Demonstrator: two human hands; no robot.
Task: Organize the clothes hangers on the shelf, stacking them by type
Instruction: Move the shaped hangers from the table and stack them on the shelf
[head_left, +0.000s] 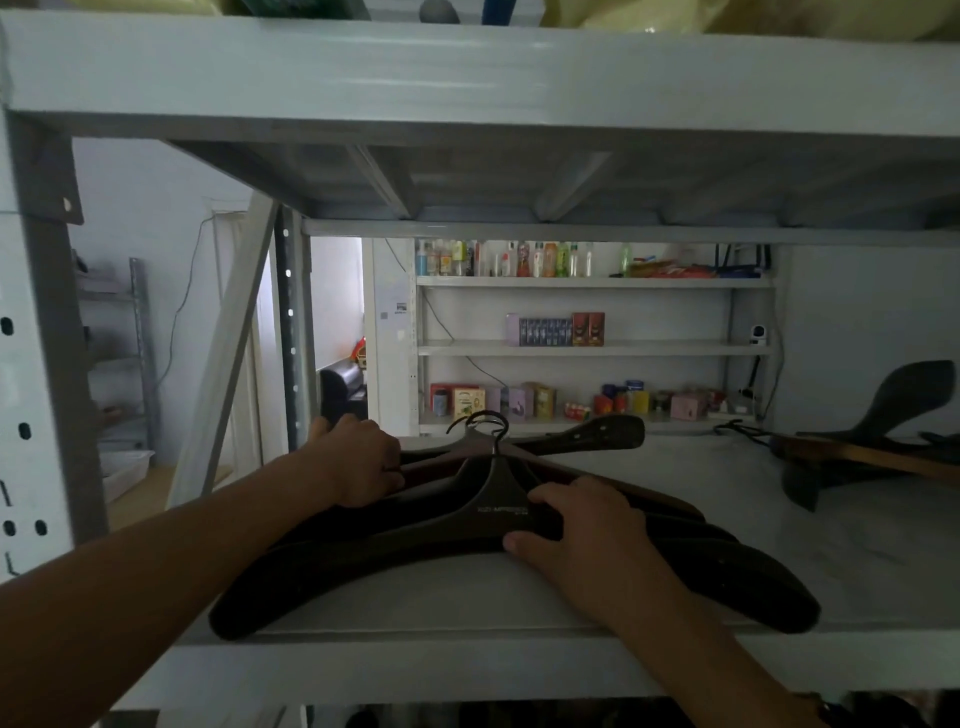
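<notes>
A stack of dark, broad-shouldered plastic clothes hangers (467, 525) lies flat on the pale grey metal shelf (857, 545), its metal hooks (485, 423) pointing toward the back. The nearest hanger's two shoulder ends reach the shelf's front edge (467, 636); the left end sits on that lip and the right end lies just short of it.

The left hand (363, 462) grips the stack's left arm near the back, fingers curled round the dark plastic. The right hand (576, 525) holds the top hanger just right of its neck, thumb at the near edge and fingers curled over the top.

Further right, well apart from the stack, a second loose group of hangers (857, 452) lies against the shelf's right end: a brown wooden one across dark ones, with one dark shoulder tilted upward. Bare shelf surface runs between the two groups and along the front right.

Overhead, the underside of the upper shelf (519, 176) leaves open height above the stack. On the left, a slanted grey brace (228, 353) and a perforated upright (31, 364) bound the shelf close beside the left forearm.
</notes>
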